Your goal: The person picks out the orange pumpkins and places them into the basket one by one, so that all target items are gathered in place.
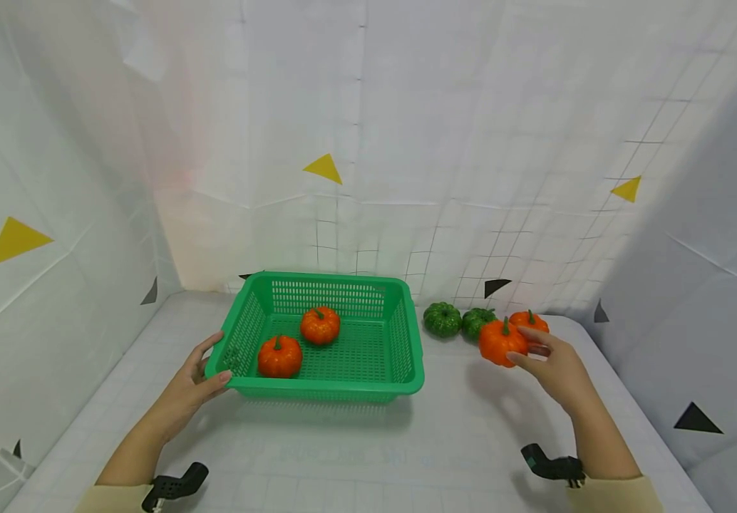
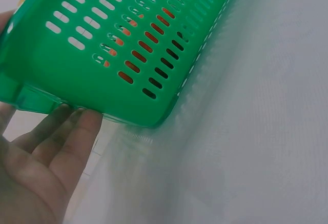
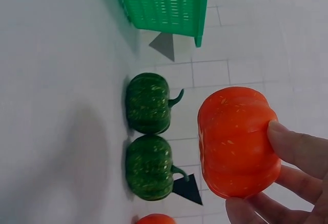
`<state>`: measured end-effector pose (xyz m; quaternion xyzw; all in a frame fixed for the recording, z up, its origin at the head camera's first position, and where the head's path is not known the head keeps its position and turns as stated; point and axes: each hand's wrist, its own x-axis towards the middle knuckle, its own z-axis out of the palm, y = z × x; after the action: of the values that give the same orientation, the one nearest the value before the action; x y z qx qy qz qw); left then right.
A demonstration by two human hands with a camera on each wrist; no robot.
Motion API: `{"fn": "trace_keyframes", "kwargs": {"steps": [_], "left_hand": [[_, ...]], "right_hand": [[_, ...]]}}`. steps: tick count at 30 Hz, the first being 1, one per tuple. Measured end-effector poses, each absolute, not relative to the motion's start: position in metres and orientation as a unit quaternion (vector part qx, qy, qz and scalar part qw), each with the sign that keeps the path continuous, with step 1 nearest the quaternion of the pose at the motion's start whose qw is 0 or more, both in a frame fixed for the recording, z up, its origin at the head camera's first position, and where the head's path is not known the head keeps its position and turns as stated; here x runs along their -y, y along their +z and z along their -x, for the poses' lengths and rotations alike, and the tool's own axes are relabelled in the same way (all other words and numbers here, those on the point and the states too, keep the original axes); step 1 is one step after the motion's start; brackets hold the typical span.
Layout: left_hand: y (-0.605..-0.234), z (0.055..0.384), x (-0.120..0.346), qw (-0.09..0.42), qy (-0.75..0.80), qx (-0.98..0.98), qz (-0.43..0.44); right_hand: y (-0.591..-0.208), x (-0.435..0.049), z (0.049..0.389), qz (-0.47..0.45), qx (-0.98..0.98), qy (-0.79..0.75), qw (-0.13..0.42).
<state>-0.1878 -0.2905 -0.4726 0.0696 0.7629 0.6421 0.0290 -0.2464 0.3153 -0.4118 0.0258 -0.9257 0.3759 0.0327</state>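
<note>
My left hand (image 1: 192,385) holds the left front corner of a green plastic basket (image 1: 343,388), thumb on the rim and fingers against its side. Two orange pumpkins, a front one (image 1: 280,358) and a back one (image 1: 320,326), lie inside the basket. Above the table on the right, my right hand (image 1: 554,367) grips another orange pumpkin (image 3: 237,142) between thumb and fingers. Behind it, two green pumpkins, the left one (image 1: 442,320) and the right one (image 3: 149,167), sit side by side. One more orange pumpkin (image 1: 530,320) is partly hidden by the held one.
The white table (image 1: 343,456) has a rounded back right corner. White sheeting (image 1: 407,142) with yellow and black triangles hangs behind and at both sides. A black wrist device (image 1: 176,486) sits on the left forearm, another (image 1: 551,464) on the right.
</note>
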Motion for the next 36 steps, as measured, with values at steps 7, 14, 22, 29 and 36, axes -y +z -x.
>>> {"fn": "trace_keyframes", "kwargs": {"steps": [7, 14, 22, 29, 36], "left_hand": [[-0.473, 0.188, 0.291, 0.030, 0.643, -0.761, -0.076], [-0.473, 0.188, 0.291, 0.030, 0.643, -0.762, -0.074], [-0.474, 0.189, 0.291, 0.028, 0.640, -0.764, -0.068], [-0.472, 0.187, 0.290, 0.029, 0.645, -0.761, -0.071], [-0.471, 0.187, 0.290, 0.031, 0.644, -0.761, -0.070]], "right_hand": [[-0.398, -0.301, 0.241, -0.041, 0.923, 0.380, 0.036], [-0.387, -0.286, 0.237, -0.065, 0.916, 0.393, 0.040], [-0.382, -0.270, 0.236, -0.081, 0.914, 0.394, 0.043], [-0.378, -0.254, 0.237, -0.095, 0.907, 0.408, 0.045], [-0.377, -0.235, 0.239, -0.111, 0.896, 0.428, 0.035]]}}
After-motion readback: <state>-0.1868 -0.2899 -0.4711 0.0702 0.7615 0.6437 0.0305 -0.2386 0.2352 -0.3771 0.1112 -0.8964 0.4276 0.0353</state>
